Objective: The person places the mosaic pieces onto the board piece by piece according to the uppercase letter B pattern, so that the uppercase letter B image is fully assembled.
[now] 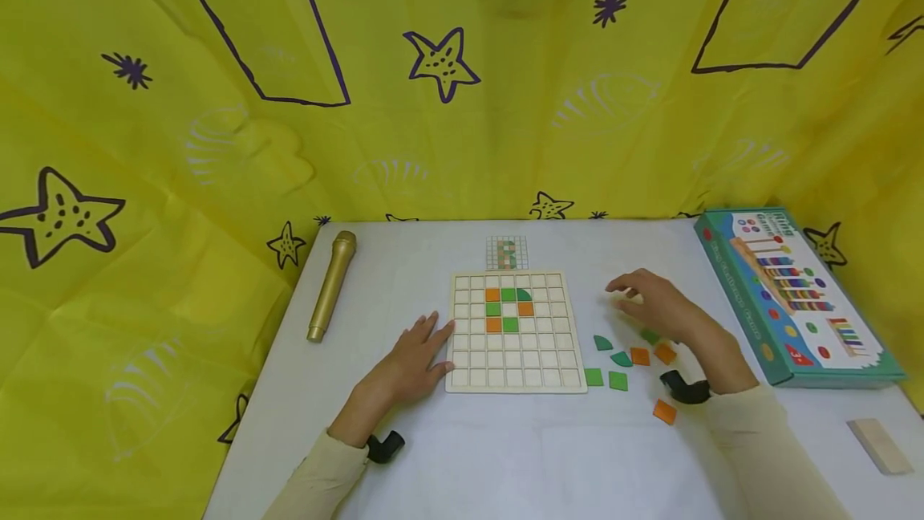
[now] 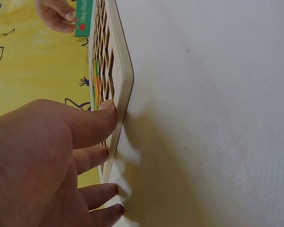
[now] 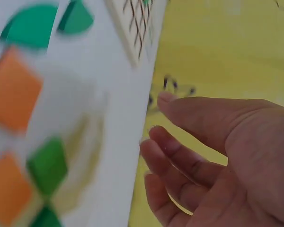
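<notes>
A wooden grid board point(image 1: 516, 359) lies on the table, with several orange and green square tiles and one dark green quarter-round tile point(image 1: 524, 295) set in its upper cells. My left hand point(image 1: 410, 361) rests at the board's left edge; in the left wrist view the thumb point(image 2: 97, 125) touches the rim and the fingers are extended. Above the table, right of the board, hovers my right hand point(image 1: 653, 303), its fingers loosely bent and nothing between them. Below it lie loose tiles: green squares point(image 1: 618, 381), orange squares point(image 1: 639, 356) and dark green quarter-rounds point(image 1: 602, 343).
Behind the board is a small pattern card point(image 1: 507, 253) showing a coloured grid. A gold microphone point(image 1: 332, 287) lies at the left. On the right are a green game box point(image 1: 801, 303) and a pale wooden block point(image 1: 879, 446). A yellow patterned curtain point(image 1: 462, 143) stands behind the table.
</notes>
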Demonstrator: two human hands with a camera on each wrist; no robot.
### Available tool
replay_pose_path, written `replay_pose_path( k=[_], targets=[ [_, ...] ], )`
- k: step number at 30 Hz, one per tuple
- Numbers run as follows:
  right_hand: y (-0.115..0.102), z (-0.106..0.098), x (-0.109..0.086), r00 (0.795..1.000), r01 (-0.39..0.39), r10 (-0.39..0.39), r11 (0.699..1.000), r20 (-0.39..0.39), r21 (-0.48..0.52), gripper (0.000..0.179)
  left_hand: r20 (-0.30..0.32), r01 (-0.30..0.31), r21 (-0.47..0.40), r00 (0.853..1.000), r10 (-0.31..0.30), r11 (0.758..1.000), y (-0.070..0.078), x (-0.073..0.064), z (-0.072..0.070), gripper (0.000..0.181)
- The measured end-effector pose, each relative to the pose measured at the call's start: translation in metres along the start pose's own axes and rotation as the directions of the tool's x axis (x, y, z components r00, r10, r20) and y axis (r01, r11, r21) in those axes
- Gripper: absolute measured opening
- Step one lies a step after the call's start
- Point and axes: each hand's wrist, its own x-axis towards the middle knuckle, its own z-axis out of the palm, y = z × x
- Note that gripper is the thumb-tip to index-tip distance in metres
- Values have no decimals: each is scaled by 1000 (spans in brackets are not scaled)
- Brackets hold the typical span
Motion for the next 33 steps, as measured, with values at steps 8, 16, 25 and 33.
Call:
replay_pose_path(
  k=[8, 16, 25, 33],
  targets=[
    [63, -30, -34, 993, -92, 91, 996, 75, 21, 29, -1, -1, -13, 1000, 1, 1000, 0, -1, -2, 67],
    [84, -22, -47, 989, -93, 84, 993, 122, 71, 31, 5, 4, -17, 1000, -4, 1000, 1, -1, -3, 67],
    [89, -4, -46, 990, -130, 132, 991, -49, 40, 27, 8, 2, -36, 1000, -2, 999, 1, -1, -1, 67],
    [77, -1, -48, 990, -126, 128, 991, -51, 45, 32, 4, -4, -24, 1000, 4, 1000, 0, 0, -1, 67]
  ],
)
